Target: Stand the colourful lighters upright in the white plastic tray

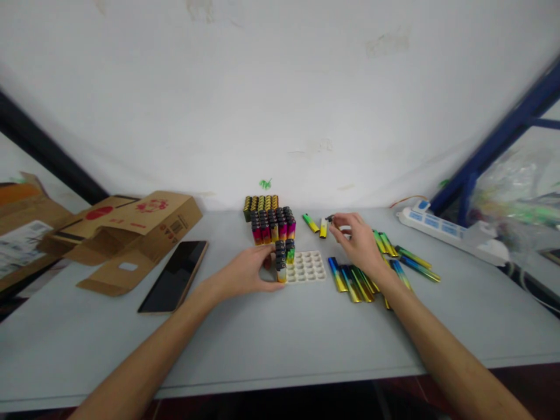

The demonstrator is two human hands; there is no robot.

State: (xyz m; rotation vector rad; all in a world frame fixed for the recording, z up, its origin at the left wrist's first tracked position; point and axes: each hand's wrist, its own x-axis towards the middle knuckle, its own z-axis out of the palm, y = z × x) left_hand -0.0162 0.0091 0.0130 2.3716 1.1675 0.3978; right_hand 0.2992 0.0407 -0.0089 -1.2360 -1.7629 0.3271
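A white plastic tray (311,267) with round slots lies in the middle of the grey table (280,338). A few lighters (284,258) stand upright at its left end. My left hand (250,272) curls around that left end, thumb touching the nearest lighter. My right hand (357,240) reaches over the loose lighters (354,282) lying flat on the right, fingertips pinched on a lighter (331,219) with a dark top. Two loose lighters (315,224) lie just left of those fingertips.
Two full trays of upright lighters (272,221) stand behind the white tray. A dark phone (175,275) and an open cardboard box (131,230) lie at the left. A white power strip (441,228) sits at the far right, near a blue frame (494,146).
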